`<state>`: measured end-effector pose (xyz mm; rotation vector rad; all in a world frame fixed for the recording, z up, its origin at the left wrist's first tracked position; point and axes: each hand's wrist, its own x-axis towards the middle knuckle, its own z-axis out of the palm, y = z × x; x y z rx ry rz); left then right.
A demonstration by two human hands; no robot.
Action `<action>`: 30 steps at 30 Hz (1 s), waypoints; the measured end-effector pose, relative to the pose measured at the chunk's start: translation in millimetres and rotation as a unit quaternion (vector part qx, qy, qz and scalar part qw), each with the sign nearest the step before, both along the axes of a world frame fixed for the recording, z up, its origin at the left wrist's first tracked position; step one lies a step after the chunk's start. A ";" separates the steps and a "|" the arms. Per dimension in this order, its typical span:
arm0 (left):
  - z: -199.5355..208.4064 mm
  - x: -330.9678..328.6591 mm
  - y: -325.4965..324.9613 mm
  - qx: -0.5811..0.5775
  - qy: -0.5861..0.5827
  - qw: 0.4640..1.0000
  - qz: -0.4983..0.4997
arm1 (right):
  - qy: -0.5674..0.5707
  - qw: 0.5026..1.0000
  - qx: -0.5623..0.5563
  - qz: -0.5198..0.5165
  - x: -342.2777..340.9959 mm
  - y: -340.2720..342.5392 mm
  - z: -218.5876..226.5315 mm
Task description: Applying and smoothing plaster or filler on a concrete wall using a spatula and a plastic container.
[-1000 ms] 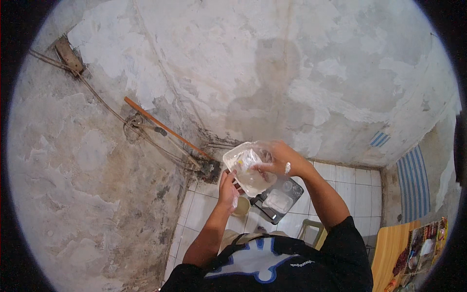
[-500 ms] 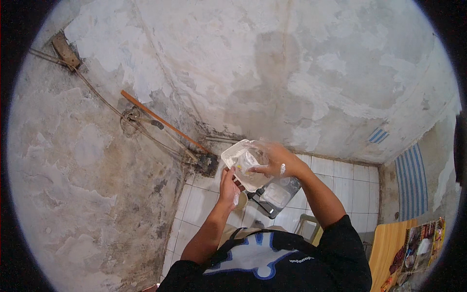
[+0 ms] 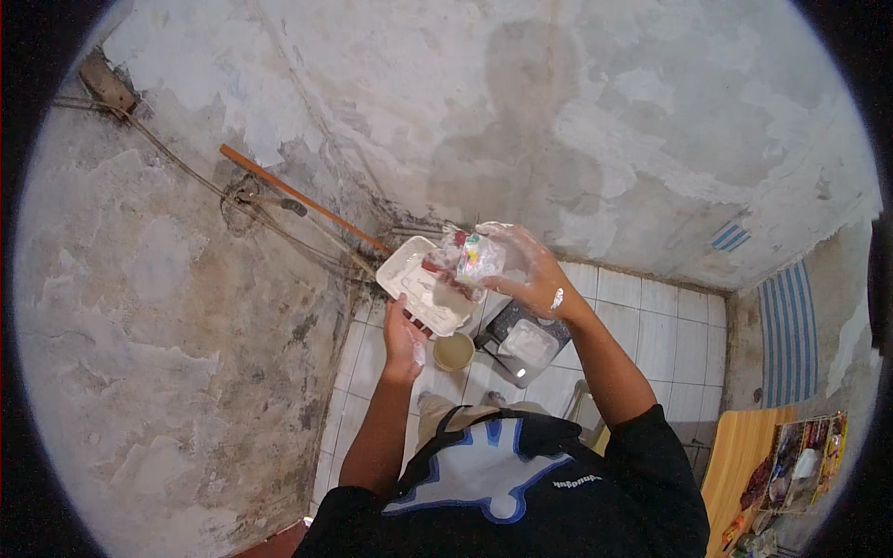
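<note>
My left hand [image 3: 401, 342] is closed on the near rim of a shallow white rectangular tray [image 3: 448, 325], its fingers partly under it. White paste or powder coats the inside of the tray. Above the tray's right side, my right hand [image 3: 532, 272] grips a small white packet or cup [image 3: 484, 259] with coloured print; which it is, I cannot tell. Whitish smears mark both my hands. Something blurred and reddish-brown [image 3: 445, 263] shows between the packet and the tray.
Below the tray on the white tiled floor stand a round tub [image 3: 454, 352] of cloudy liquid and a dark stool-like stand [image 3: 507, 325] bearing a clear lidded box [image 3: 529, 344]. An orange pole [image 3: 298, 196] leans by the left wall. A wooden board [image 3: 744, 456] is at the right.
The tray has shifted left and slightly up with my left hand. My right hand has risen from inside the tray, bringing the printed packet or cup up beside its right edge.
</note>
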<state>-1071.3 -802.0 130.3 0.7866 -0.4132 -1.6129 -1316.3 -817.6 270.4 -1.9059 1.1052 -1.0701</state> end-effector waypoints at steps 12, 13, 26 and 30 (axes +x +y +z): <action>-45.7 89.8 5.7 0.127 -0.027 0.984 0.126 | -0.197 0.923 0.326 -0.045 34.7 -62.6 -170.5; -49.0 97.1 4.6 0.131 -0.036 0.982 0.129 | -0.159 0.910 0.377 -0.063 40.6 -67.6 -188.3; -169.4 148.9 -78.7 0.126 -0.086 0.977 0.147 | 0.319 0.900 0.284 -0.084 92.7 -141.0 -378.0; -253.4 142.8 -91.7 0.151 -0.023 0.975 0.163 | 0.359 0.892 0.264 -0.076 97.2 -175.3 -461.5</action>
